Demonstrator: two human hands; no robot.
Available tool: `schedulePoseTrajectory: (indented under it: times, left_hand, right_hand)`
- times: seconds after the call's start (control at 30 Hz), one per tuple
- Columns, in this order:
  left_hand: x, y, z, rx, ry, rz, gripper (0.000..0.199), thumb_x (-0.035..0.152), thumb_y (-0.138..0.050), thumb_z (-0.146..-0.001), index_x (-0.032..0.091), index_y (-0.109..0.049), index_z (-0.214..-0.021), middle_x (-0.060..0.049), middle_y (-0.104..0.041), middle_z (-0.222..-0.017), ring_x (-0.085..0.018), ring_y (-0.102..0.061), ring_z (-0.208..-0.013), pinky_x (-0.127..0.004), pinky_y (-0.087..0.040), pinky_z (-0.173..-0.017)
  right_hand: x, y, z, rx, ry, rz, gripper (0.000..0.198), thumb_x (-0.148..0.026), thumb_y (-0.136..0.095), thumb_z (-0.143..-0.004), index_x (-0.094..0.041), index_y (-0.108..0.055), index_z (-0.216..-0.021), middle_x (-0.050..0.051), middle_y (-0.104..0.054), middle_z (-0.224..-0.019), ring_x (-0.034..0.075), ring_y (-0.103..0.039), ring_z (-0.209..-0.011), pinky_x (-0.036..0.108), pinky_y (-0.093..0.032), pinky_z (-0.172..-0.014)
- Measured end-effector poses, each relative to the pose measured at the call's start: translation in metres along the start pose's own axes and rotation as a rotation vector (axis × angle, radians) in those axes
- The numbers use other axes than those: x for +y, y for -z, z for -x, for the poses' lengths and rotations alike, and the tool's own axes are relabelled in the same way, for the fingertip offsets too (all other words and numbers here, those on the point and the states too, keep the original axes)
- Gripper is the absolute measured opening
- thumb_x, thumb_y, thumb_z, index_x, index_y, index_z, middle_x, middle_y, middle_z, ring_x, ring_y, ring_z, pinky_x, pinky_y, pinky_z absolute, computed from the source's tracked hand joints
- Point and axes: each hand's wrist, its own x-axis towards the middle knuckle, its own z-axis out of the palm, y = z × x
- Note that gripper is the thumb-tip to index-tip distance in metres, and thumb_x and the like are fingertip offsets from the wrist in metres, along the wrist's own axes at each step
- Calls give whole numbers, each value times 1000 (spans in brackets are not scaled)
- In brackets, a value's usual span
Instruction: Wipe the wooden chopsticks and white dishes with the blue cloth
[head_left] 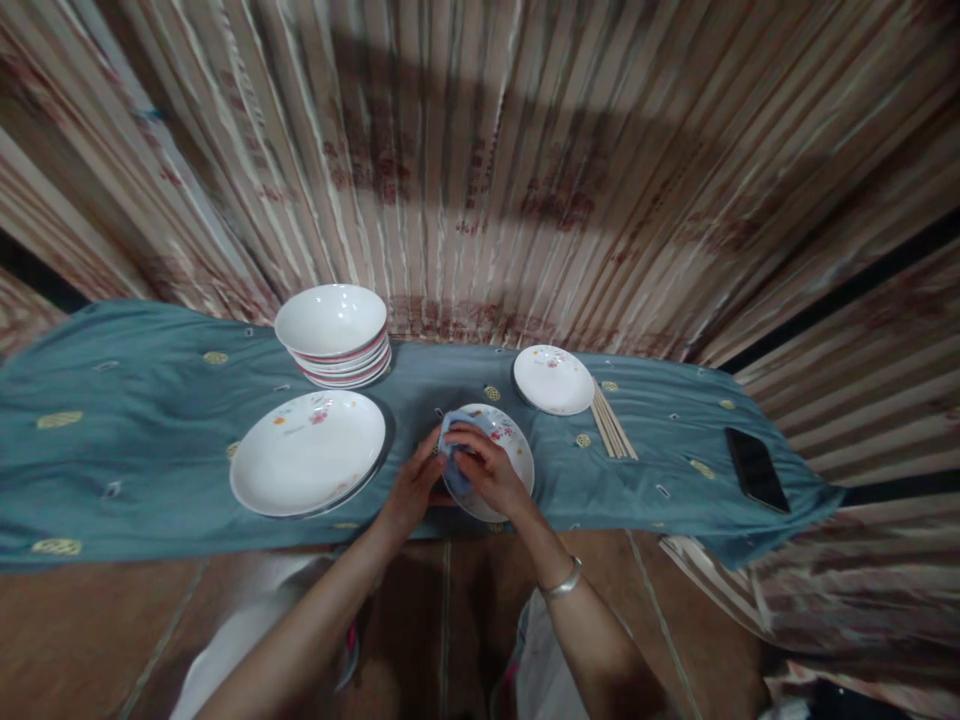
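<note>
Cloth on plate, right in front of you!
Your right hand is clamped on the cloth, your left hand close beside it at the rim (its grip, I can't tell); bowls stand stacked leftward, chopsticks lie right.

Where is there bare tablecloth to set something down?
Left of the bowl stack and large plate, the tablecloth is widely bare; a smaller patch separates chopsticks from phone. Crowded: bowls close behind that plate; front middle, where left hand and right hand meet at a cloth and round plate.
</note>
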Motion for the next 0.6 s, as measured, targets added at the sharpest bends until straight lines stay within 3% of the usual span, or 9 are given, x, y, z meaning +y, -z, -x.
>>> schedulePoseTrajectory:
  times: [0.1, 0.2, 0.43, 0.6]
  left_hand:
    - [-1, 0, 0, -5, 22, 42, 63, 42, -60, -77, 25, -45, -136, -7, -43, -143, -34, -52, -115, -35, -59, -57]
    - [0, 1, 0, -13, 49, 57, 67, 45, -60, -77, 23, -42, -138, -10, -53, -134, -32, -60, -104, -36, -59, -57]
    - [2, -1, 0, 12, 56, 93, 71, 35, -67, -72, 24, -42, -137, -7, -63, -118, -28, -64, -94, -35, -58, -58]
    - [1, -4, -2, 84, 70, 123, 69, 30, -67, -74, 24, -40, -138, -9, -64, -115, -25, -65, -88, -34, -58, -57]
  right_hand:
    - [-5, 3, 6, -95, -31, -65, 21, -29, -52, -86, -21, -63, -102, 8, -60, -117, 16, -55, -111, 31, -42, -96]
    - [-9, 8, 10, -176, -73, -92, 21, -33, -57, -83, -19, -64, -96, 7, -64, -104, 16, -60, -98, 29, -46, -88]
    - [-18, 29, 17, -380, -166, -57, 20, -35, -58, -83, -17, -65, -80, 1, -64, -79, 14, -58, -77, 25, -45, -74]
    - [-28, 41, 28, -390, -244, 90, 27, -38, -68, -75, -19, -66, -94, 1, -67, -90, 16, -59, -83, 25, -44, -76]
